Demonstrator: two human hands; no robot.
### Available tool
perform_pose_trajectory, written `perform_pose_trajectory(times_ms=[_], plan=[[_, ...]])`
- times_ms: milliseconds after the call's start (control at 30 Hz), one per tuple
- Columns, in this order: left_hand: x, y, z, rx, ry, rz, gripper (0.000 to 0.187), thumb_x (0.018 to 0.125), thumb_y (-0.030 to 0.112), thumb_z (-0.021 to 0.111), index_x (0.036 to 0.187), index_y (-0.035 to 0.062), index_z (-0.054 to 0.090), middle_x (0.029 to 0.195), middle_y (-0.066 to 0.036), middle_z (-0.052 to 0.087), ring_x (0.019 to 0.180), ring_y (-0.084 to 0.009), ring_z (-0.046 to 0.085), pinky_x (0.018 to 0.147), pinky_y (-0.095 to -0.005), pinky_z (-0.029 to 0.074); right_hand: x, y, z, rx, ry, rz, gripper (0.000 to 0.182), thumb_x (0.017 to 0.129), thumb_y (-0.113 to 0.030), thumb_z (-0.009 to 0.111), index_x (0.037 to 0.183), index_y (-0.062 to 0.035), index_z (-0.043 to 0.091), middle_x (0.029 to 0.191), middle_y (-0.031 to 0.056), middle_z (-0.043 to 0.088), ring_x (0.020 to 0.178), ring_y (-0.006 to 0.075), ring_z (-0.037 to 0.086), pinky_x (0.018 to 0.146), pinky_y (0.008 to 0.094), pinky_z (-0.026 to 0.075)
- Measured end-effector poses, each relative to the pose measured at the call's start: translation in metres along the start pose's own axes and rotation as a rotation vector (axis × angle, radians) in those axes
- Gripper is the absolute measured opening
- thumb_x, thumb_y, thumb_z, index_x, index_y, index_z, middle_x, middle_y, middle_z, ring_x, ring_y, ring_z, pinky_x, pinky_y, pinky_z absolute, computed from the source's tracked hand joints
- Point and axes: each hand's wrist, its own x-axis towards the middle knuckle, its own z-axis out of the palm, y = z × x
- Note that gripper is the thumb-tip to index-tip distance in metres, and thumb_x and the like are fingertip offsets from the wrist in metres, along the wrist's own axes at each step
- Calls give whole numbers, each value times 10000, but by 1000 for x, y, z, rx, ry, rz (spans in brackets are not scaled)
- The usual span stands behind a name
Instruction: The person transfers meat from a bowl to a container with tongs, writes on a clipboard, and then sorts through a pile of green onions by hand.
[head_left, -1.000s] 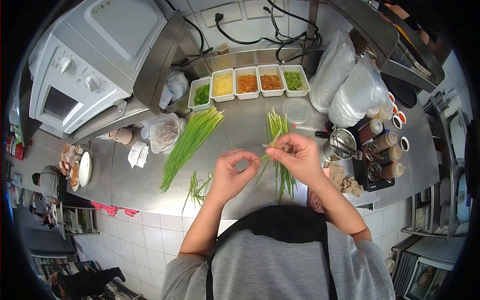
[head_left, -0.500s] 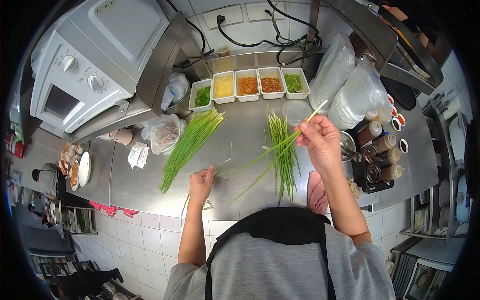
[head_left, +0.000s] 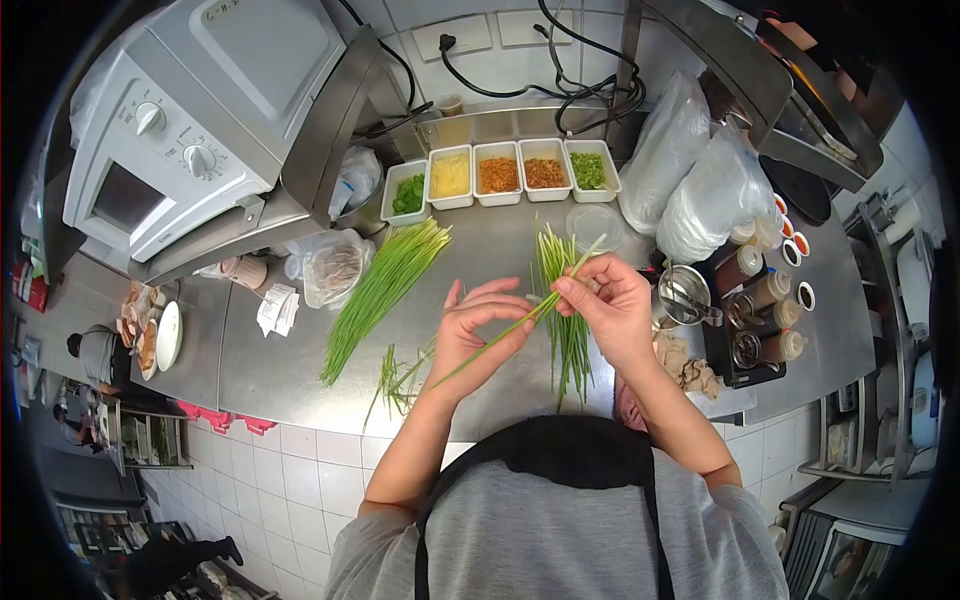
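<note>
My right hand (head_left: pixel 608 305) pinches a long green chive stalk (head_left: pixel 500 338) near its pale end, above the steel counter (head_left: pixel 270 365). The stalk slants down to the left across my left hand (head_left: pixel 475 335), whose fingers are spread and touch it along the middle. Under my right hand lies a small bundle of trimmed chives (head_left: pixel 566 300). A larger pile of chives (head_left: pixel 385 285) lies diagonally to the left. A few loose green trimmings (head_left: pixel 398 375) sit near the counter's front edge beside my left wrist.
Several white tubs (head_left: pixel 498 172) of chopped toppings line the back. A microwave (head_left: pixel 190 120) sits on a shelf at the left. Clear bags (head_left: pixel 700 180), a lid (head_left: pixel 592 222), a metal cup (head_left: pixel 685 290) and sauce bottles (head_left: pixel 770 290) crowd the right. A cloth (head_left: pixel 685 362) lies by my right forearm.
My right hand came down and left from its raised spot with the stalk. My left hand rose from the trimmings at the counter edge and met the stalk, fingers spread.
</note>
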Motion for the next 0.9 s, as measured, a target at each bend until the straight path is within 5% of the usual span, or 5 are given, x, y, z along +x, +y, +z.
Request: perform_pose_trajectory(times_ms=[567, 667, 767, 867, 900], plan=[[-6, 2, 6, -15, 97, -70, 94, 747, 82, 642, 830, 124, 655, 879, 6, 680, 1057, -181, 578, 1073, -527, 104, -6, 2, 7, -61, -32, -116, 87, 819, 20, 643, 845, 13, 559, 828, 83, 620, 689, 118, 622, 607, 233, 538], [-8, -11, 7, -48, 172, -134, 21, 782, 128, 657, 791, 109, 656, 859, -45, 673, 1051, -179, 579, 1057, -496, 208, -6, -3, 10, -17, -3, -172, 96, 819, 16, 645, 853, 7, 556, 828, 76, 622, 687, 110, 615, 601, 225, 526], [-10, -32, 5, -664, 45, -326, 195, 889, 205, 569, 948, 36, 649, 950, -93, 666, 1050, -281, 576, 1039, -423, 288, -2, -13, 9, 15, 39, -156, 110, 817, 4, 656, 855, -5, 554, 819, 63, 628, 672, 85, 596, 581, 204, 499], [-7, -23, -8, -1279, -296, -707, 382, 951, 282, 468, 1113, -45, 581, 1024, -156, 639, 1069, -320, 562, 1004, -366, 355, 2, -10, -2, -49, -49, -47, 104, 817, -1, 657, 846, -5, 558, 815, 60, 628, 669, 80, 593, 573, 201, 498], [-6, -21, -8, -1291, -378, -692, 405, 957, 294, 456, 1147, -49, 559, 1024, -139, 637, 1016, -275, 572, 953, -338, 381, 4, -3, -5, -57, -86, 6, 102, 817, -2, 657, 843, -6, 559, 814, 58, 629, 669, 77, 592, 570, 201, 497]])
